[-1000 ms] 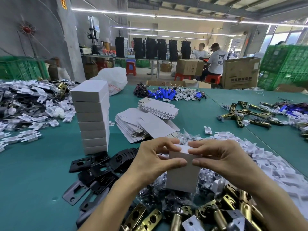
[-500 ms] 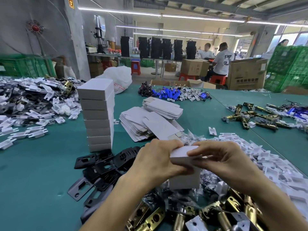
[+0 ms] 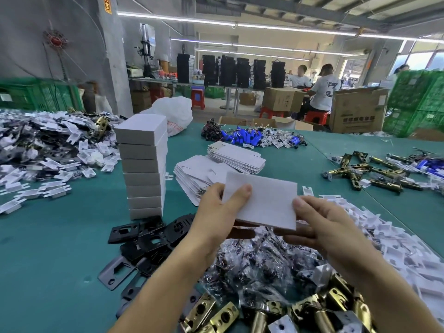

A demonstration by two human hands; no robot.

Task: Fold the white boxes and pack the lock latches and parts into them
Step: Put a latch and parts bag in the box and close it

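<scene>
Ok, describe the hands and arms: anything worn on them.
The left hand and right hand are bare: no gloves, rings, watch or bands. The left forearm and right forearm are uncovered, with no sleeve in view. The thumbnails look short and unpainted.

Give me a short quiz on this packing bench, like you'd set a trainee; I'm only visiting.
1. True or false: the left hand and the right hand both hold the small white cardboard box.
2. What lies at the foot of the tall stack of folded white boxes? A flat black metal plates; B glass bottles; C folded towels.
3. Fill the gap: the shiny brass-coloured metal latches nearest the person lie to the ___ of those black plates.
Key: 1 true; 2 A; 3 right.
</scene>
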